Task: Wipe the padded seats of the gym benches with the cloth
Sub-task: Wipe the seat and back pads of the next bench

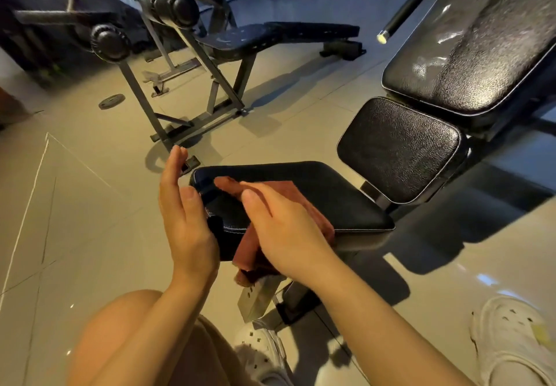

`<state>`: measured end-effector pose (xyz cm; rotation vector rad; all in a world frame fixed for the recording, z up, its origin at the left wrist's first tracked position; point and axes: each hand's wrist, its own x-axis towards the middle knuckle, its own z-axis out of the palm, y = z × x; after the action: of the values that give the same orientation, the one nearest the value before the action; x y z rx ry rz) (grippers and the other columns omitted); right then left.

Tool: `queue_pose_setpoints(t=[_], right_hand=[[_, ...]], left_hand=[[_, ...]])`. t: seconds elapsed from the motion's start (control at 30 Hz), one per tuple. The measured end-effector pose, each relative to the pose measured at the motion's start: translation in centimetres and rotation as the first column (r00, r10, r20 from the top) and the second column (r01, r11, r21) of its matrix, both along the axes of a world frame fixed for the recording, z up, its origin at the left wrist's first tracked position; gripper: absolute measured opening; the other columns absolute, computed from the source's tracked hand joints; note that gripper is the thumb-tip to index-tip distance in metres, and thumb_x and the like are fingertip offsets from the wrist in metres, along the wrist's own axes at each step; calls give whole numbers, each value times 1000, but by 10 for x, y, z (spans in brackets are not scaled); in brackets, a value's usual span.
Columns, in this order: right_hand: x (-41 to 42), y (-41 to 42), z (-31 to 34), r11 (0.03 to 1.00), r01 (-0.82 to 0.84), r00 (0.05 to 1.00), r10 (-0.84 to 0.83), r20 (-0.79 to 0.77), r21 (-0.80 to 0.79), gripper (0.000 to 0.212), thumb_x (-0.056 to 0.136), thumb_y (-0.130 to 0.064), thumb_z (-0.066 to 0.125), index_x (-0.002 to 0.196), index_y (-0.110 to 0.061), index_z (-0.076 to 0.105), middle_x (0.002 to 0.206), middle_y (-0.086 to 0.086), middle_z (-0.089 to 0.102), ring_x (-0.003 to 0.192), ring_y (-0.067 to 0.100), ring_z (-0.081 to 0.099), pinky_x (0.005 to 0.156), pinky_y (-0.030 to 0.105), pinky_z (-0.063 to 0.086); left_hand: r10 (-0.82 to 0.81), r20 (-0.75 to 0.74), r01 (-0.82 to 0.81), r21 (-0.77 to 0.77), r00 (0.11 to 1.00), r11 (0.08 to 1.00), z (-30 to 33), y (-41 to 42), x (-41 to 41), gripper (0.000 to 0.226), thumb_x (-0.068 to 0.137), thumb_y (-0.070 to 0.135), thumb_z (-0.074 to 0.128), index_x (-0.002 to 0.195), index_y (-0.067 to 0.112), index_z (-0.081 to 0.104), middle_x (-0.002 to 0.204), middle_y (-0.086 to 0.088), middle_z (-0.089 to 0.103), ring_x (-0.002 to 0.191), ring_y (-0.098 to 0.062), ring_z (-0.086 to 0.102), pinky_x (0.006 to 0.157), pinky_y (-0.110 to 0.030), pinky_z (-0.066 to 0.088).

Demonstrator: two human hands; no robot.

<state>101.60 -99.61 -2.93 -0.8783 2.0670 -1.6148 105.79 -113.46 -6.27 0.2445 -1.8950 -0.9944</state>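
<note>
Head view, looking down at a person crouched beside a gym bench on a pale tiled floor. Wiping of the nearest padded seat (316,196) appears to be under way. A reddish-brown cloth (288,199) lies across the seat's near end and hangs over its front edge. The right hand (282,229) presses flat on the cloth, fingers nearly straight and together, gripping nothing. The left hand (183,211) stands edge-on just beside the seat's left end, fingers straight and relaxed, holding nothing; whether it touches the pad cannot be told. Next, the cloth likely needs sweeping toward the far end of this seat, then on to the small upright pad (400,147) and long backrest (469,51) beyond. A second bench (270,36) stands well apart, further back.
</note>
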Motion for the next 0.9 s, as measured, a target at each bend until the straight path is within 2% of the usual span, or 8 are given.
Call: queue_pose_setpoints(t=[0.07,0.17,0.27,0.37,0.47,0.57,0.8,0.9], right_hand=[[4,-8,25,975,-60,974,104,199,-214,32,104,-43,32,124,-31,55,105,-12,60,101,-1,56,90,24,48],[-17,-9,44,883,20,797,268,540,-469,40,100,-50,40,123,-25,61,109,1,69,99,16,66,89,32,54],[-56,-1,31,879,218,762,118,637,-424,34,97,-47,48,111,-20,65,108,2,70,88,14,68,77,26,52],[-96,21,-6,944,323,886,-275,373,-72,29,98,-29,55,127,-25,53,130,1,56,104,10,58,84,26,46],[-114,38,-34,984,89,968,-122,220,153,25,102,-25,48,124,-32,57,135,-9,56,117,10,55,99,31,42],[-110,40,-54,879,-72,992,113,-59,472,41,103,-30,43,145,-32,43,147,-18,40,137,6,36,106,19,24],[-81,17,-69,898,-74,938,210,-275,434,48,97,-65,13,139,-51,-4,148,-32,-9,141,-11,-11,123,33,-4],[-53,-6,-45,911,-144,887,292,-359,387,58,89,-72,7,143,-55,-5,151,-32,-15,140,-12,-18,120,29,-11]], left_hand=[[-18,-69,23,79,997,997,1,0,3,39,106,15,25,142,31,27,147,8,37,138,-4,34,114,-23,28],[-34,-153,70,235,988,969,2,-1,3,41,102,39,22,143,32,27,148,6,39,141,-10,33,119,-40,23],[2,-128,25,209,992,978,2,-1,0,44,99,49,24,140,36,29,146,13,40,139,-4,34,114,-22,24],[34,-61,-25,134,998,991,0,0,-1,43,100,59,22,138,42,29,145,14,40,138,0,34,109,-10,25],[75,-9,-73,123,997,990,-3,-3,-2,34,103,43,21,136,45,30,145,13,41,137,2,35,108,-10,25],[77,23,-78,100,997,992,-3,-2,-1,36,101,39,21,135,44,31,147,8,42,138,-1,35,111,-13,24],[79,32,-81,76,996,994,-3,0,-2,39,99,44,21,136,42,35,143,12,45,137,-5,38,111,-17,26],[67,38,-69,67,997,995,-3,-2,-1,41,100,57,23,138,48,36,144,13,47,138,-14,38,116,-39,28]])
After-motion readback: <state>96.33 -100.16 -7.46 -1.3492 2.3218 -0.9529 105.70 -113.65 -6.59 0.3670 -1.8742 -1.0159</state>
